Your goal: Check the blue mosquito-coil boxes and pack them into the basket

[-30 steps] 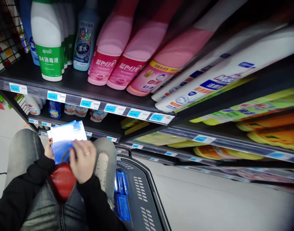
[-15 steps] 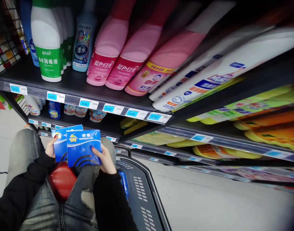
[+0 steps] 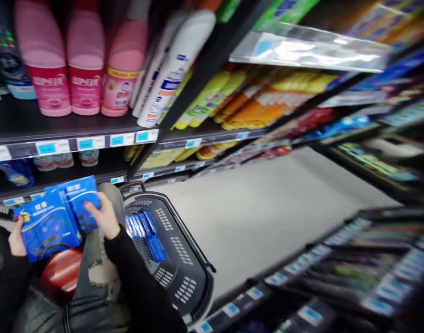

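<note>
My left hand [image 3: 17, 238] is closed on the left edge of a blue box of mosquito coils [image 3: 48, 226], its thumb on the front. A second blue mosquito coil box [image 3: 80, 199] is in my right hand [image 3: 106, 215], thumb across its face. The left box overlaps the right one and covers part of it. Both are held tilted above my lap, over a red rounded surface [image 3: 62, 273] between my legs. Beside my right leg stands a dark shopping basket [image 3: 175, 222], with several blue boxes [image 3: 142, 226] inside it.
In front, a black shelf [image 3: 94, 127] carries pink bottles [image 3: 85, 69] and white bottles [image 3: 173, 74]. Yellow and orange packs [image 3: 253, 106] fill shelves further right. Grey floor [image 3: 260, 199] runs along the aisle to another shelf row [image 3: 288, 277], blurred at the right.
My view has swung right, bringing the basket's inside and the aisle into sight. The left box now lies in front of the right one; before, the right box was in front.
</note>
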